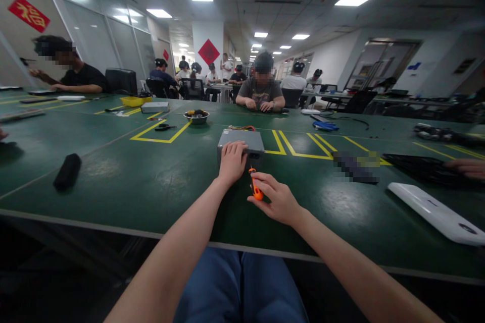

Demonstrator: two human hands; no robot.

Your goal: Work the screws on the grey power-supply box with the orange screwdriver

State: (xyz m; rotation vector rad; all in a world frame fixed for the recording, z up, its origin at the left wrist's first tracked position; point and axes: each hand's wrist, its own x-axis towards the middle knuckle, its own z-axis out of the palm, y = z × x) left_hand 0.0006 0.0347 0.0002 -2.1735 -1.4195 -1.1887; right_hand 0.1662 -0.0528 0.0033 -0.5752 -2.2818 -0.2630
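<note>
A grey metal computer power supply (246, 137) stands on the green table in front of me, a bundle of coloured wires showing behind it. My left hand (232, 161) grips its near left side, fingers over the top and the thumb hidden. My right hand (278, 196) is closed on a short orange screwdriver (257, 192), held between thumb and fingers. The screwdriver points up and away from me, its tip just below the power supply's front face. Whether the tip touches the metal I cannot tell.
Yellow tape (166, 140) marks the green table (151, 186). A black case (68, 171) lies left; a white device (435, 212) lies right. Farther back are a metal bowl (196, 117), a yellow tray (136, 101) and blue gloves (325, 126). A person (261, 86) works opposite; another's hand (468, 166) shows right.
</note>
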